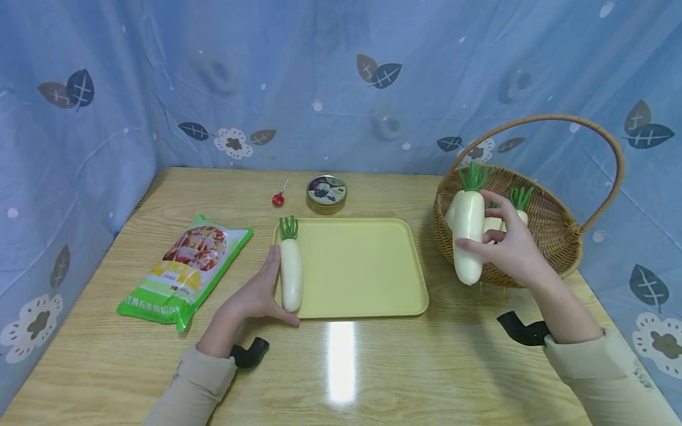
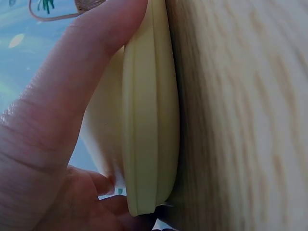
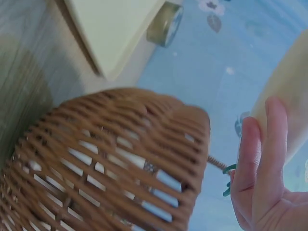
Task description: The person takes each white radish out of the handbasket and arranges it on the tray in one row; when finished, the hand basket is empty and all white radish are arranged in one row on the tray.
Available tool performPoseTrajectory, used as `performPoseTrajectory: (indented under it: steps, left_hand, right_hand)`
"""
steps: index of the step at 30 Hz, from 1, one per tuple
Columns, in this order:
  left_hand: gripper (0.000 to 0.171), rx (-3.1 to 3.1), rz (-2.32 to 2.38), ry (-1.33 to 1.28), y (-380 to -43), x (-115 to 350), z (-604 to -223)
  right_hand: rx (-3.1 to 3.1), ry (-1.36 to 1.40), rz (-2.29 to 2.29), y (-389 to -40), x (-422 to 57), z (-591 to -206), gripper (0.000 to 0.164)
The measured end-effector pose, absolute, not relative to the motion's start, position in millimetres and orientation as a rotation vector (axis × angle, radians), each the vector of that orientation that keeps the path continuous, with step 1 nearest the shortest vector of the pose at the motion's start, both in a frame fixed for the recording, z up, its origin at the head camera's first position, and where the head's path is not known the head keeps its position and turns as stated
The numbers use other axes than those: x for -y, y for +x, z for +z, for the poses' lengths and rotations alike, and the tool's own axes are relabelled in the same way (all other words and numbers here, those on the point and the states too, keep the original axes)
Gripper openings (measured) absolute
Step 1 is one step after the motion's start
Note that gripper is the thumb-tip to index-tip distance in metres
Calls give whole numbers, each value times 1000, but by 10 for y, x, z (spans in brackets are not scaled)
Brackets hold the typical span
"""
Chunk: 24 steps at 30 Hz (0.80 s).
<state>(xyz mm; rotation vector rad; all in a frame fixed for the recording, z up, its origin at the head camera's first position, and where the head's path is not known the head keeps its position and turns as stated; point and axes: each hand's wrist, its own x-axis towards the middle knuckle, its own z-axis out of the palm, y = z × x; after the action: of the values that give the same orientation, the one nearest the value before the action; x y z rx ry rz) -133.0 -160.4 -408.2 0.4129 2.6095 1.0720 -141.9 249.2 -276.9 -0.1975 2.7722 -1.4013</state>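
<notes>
My right hand (image 1: pixel 515 245) grips a white radish (image 1: pixel 467 216) with green leaves, held upright over the near left rim of a wicker basket (image 1: pixel 556 239). In the right wrist view, fingers (image 3: pixel 275 149) curve round the pale radish (image 3: pixel 293 82) beside the basket's woven side (image 3: pixel 120 139). More white radishes (image 1: pixel 522 216) lie inside the basket, partly hidden. My left hand (image 1: pixel 256 293) holds the near left corner of a yellow tray (image 1: pixel 362 269). Its thumb lies along the tray's front wall (image 2: pixel 144 115). Another white radish (image 1: pixel 291 275) rests lengthwise along the tray's left side.
Left of the tray lies a green packaged food bag (image 1: pixel 186 269). Behind the tray stand a round tin (image 1: pixel 327 192) and a red lollipop (image 1: pixel 278 199). The basket's tall handle (image 1: pixel 613 160) arches above its right part. A blue patterned curtain (image 1: pixel 319 89) encloses the wooden table.
</notes>
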Motion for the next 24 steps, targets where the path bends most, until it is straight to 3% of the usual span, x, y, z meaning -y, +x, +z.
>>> performPoseTrajectory:
  steps: [24]
  left_hand:
    - [152, -2593, 1090, 450, -1354, 1656, -4109]
  right_hand:
    - [-2637, -373, -1482, -1451, -1942, -2986, 90]
